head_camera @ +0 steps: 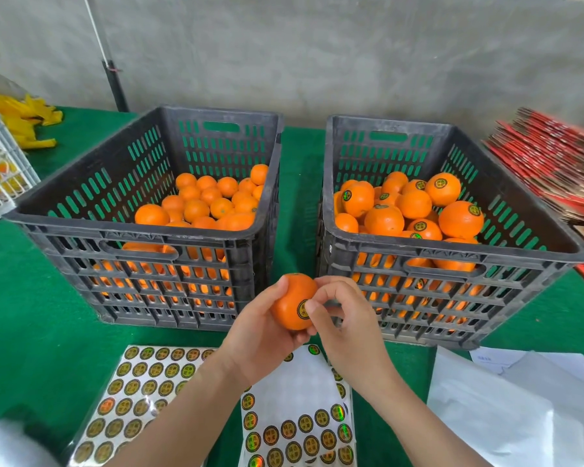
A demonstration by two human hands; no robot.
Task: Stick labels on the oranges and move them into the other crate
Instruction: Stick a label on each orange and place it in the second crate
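An orange [292,298] is held above the green desk [31,315], just before the gap between two black crates. It is cupped from seven o'clock by the left hand [257,335], whose grip is curled round it. It is met from three o'clock by the right hand [344,321]: that grip is bent, the thumb laid on a round label [303,309] on the fruit's near face, the forefinger touching its top.

At eleven o'clock, unlabelled oranges [213,200] are heaped toward the right side of the left crate [142,230]. At one o'clock, labelled oranges [442,188] are piled in the right crate [452,257]. A full sticker sheet [142,382] at seven o'clock and a partly used sheet [297,416] at six o'clock are crossed by the forearms. White paper [503,399] is spread at four o'clock.

A red cardboard stack [553,163] at two o'clock, and yellow bags [24,119] and a white basket [0,163] at ten o'clock, are cut off by the frame edges. The label's print is half covered by the thumb and cannot be read.
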